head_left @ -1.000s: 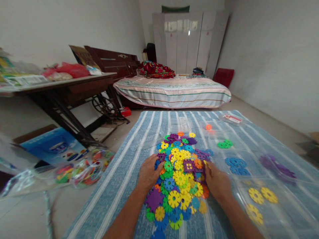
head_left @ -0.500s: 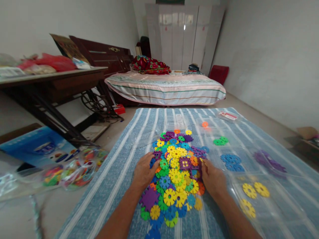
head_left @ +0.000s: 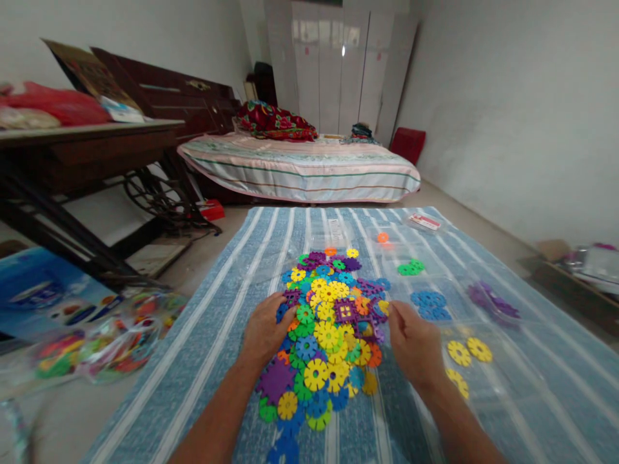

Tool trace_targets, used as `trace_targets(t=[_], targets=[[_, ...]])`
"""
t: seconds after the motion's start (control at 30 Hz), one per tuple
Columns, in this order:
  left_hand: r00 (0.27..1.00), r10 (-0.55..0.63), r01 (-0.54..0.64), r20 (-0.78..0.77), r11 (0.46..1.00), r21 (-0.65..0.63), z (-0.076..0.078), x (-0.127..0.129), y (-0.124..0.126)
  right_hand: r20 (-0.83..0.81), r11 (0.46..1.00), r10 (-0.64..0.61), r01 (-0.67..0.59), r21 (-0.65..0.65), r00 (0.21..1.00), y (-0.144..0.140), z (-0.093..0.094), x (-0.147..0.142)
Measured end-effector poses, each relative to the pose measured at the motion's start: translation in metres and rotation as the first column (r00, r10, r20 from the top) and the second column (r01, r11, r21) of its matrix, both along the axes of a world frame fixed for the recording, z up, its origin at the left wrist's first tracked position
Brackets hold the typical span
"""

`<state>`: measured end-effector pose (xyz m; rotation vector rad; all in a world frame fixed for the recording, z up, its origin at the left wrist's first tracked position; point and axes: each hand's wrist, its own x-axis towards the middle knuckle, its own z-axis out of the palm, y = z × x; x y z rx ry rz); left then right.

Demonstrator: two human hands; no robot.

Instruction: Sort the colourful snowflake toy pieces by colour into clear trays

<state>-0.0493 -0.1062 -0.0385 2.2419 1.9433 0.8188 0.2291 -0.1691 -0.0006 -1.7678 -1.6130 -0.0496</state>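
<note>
Head view, toy pile (head_left: 329, 328) between left hand (head_left: 264, 330), right hand (head_left: 413, 341)

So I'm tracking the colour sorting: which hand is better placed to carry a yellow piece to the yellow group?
Probably the right hand: it rests at the pile's right edge, next to the yellow group. The left hand is across the pile.

A home bedroom, probably: a made bed (head_left: 300, 169) and white wardrobe (head_left: 333, 64) stand well beyond the fingers (head_left: 283, 301).
</note>
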Motion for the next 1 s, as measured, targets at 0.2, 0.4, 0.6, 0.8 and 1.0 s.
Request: trace_targets(t=[0.2, 0.4, 0.6, 0.8, 1.0], targets=[[1.000, 0.018, -0.018, -0.014, 1.000, -0.012, -0.003, 0.001, 0.002, -0.381, 0.993, -0.079, 0.038, -0.116, 0.921, -0.044, 0.036, 0.049], [1.000, 0.001, -0.001, -0.002, 1.000, -0.004, -0.004, 0.000, 0.004, -0.209, 0.937, -0.306, 0.256, -0.237, 0.929, -0.073, 0.032, 0.097], [1.000, 0.000, 0.000, -0.005, 1.000, -0.002, -0.001, 0.001, 0.001, -0.004, 0.974, -0.191, 0.189, -0.122, 0.982, -0.085, 0.013, 0.083], [1.000, 0.000, 0.000, 0.013, 1.000, 0.015, -0.004, 0.002, 0.001, -0.052, 0.944, 0.191, -0.198, -0.263, 0.980, -0.059, 0.000, 0.017], [1.000, 0.000, -0.001, 0.025, 1.000, 0.029, -0.006, 0.001, 0.002, 0.189, 0.880, 0.298, -0.193, -0.433, 0.936, -0.011, 0.012, -0.024]])
